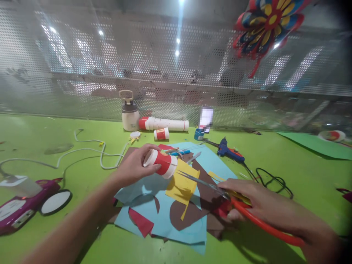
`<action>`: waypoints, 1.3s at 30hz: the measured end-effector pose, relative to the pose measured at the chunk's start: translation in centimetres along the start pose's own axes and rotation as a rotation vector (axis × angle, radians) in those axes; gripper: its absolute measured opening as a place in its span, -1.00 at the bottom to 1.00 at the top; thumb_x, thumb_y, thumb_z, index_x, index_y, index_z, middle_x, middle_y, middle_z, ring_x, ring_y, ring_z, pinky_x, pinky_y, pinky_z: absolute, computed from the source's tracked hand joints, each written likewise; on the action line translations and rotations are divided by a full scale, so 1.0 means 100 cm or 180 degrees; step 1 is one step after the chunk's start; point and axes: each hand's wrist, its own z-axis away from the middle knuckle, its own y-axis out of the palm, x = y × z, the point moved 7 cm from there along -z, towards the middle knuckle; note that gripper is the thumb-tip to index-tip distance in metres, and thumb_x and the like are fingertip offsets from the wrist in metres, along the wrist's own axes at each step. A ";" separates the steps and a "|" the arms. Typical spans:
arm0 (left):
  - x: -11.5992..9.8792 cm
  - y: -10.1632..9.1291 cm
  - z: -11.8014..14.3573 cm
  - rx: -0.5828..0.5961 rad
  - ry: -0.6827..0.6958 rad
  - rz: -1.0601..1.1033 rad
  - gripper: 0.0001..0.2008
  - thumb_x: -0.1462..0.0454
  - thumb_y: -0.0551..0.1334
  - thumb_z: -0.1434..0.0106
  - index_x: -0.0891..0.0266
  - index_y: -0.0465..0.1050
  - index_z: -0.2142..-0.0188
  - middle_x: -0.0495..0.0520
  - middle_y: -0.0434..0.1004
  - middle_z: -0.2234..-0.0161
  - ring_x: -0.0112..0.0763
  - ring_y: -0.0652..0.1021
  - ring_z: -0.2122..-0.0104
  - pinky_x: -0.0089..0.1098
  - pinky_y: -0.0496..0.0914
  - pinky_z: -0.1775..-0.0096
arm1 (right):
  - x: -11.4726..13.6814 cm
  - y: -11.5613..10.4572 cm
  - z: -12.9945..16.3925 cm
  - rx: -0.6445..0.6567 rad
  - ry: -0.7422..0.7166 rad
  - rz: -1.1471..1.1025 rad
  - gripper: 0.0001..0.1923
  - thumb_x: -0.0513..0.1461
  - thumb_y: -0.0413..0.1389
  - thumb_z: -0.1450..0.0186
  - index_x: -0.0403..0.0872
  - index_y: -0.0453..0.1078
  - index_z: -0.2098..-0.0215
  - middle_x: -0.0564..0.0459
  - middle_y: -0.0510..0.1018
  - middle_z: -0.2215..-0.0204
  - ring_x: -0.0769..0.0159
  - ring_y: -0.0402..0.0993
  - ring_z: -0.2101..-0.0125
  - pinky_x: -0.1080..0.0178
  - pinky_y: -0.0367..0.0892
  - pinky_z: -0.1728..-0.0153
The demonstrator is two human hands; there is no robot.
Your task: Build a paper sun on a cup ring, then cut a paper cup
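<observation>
My left hand (139, 165) grips a small red and white paper cup (164, 164), tilted on its side. In my right hand (250, 200) are scissors (202, 182) with red handles, their blades a little apart and pointing toward the cup. Something yellow also shows by the right fingers, too blurred to name. Beneath the blades lies a piece of yellow paper (183, 183) with a narrow strip at its lower corner. Under it are light blue paper sheets (187, 233) and brown paper (185, 216) with curved cuts. A red paper scrap (141, 222) rests on the blue.
At the back stand a spray bottle (130, 117), a lying white tube (167, 124) and another red and white cup (161, 134). A blue glue gun (230, 151) with a black cord lies right. A purple power strip (27, 205) and white cable (82, 148) occupy the left.
</observation>
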 end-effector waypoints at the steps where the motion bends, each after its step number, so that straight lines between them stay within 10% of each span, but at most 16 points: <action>1: -0.001 -0.005 -0.001 -0.0163 0.0100 -0.0248 -0.57 0.40 0.39 0.06 0.21 0.47 0.14 0.04 0.56 0.34 -0.29 0.55 0.37 -0.41 0.40 0.32 | 0.002 -0.001 0.000 -0.0012 -0.0022 -0.0048 -0.77 -0.12 0.25 -0.17 0.02 0.47 0.21 0.06 0.56 0.20 0.16 0.44 0.19 0.26 0.32 0.19; 14: -0.025 0.018 0.012 -0.0839 0.0694 -0.2030 -0.58 0.24 0.26 -0.12 0.18 0.31 0.01 0.08 0.48 0.15 -0.27 0.50 0.23 -0.27 0.39 0.19 | 0.023 0.018 -0.010 -0.0686 0.0191 0.0522 -0.57 -0.02 0.17 -0.24 0.03 0.33 -0.03 -0.02 0.45 0.17 0.14 0.42 0.21 0.07 0.33 0.15; 19: -0.023 0.025 0.014 -0.0685 0.0678 -0.1820 -0.64 0.21 0.26 -0.14 0.20 0.34 0.06 0.00 0.46 0.34 -0.36 0.46 0.41 -0.34 0.39 0.35 | 0.020 0.021 -0.009 -0.0869 0.0054 0.0775 -0.54 -0.02 0.15 -0.26 0.02 0.31 -0.07 -0.09 0.44 0.14 0.07 0.44 0.18 -0.02 0.38 0.15; 29: -0.010 0.034 0.018 -0.0441 0.0506 -0.0736 -0.37 0.18 0.37 -0.09 0.15 0.22 -0.13 0.19 0.43 -0.07 -0.20 0.55 0.09 -0.22 0.46 0.08 | 0.027 0.017 0.003 -0.1364 -0.0592 0.1508 -0.53 -0.12 0.15 -0.27 0.00 0.25 -0.12 -0.16 0.46 0.14 0.02 0.51 0.24 -0.02 0.51 0.29; 39: -0.003 0.043 0.020 -0.0128 0.0322 -0.0076 -0.48 0.22 0.36 -0.11 0.19 0.30 -0.05 0.17 0.56 0.07 -0.20 0.58 0.13 -0.22 0.48 0.09 | 0.023 0.012 0.005 -0.1308 -0.0778 0.1560 -0.50 -0.24 0.13 -0.27 0.05 0.16 -0.16 -0.08 0.41 0.19 0.09 0.46 0.24 0.00 0.48 0.25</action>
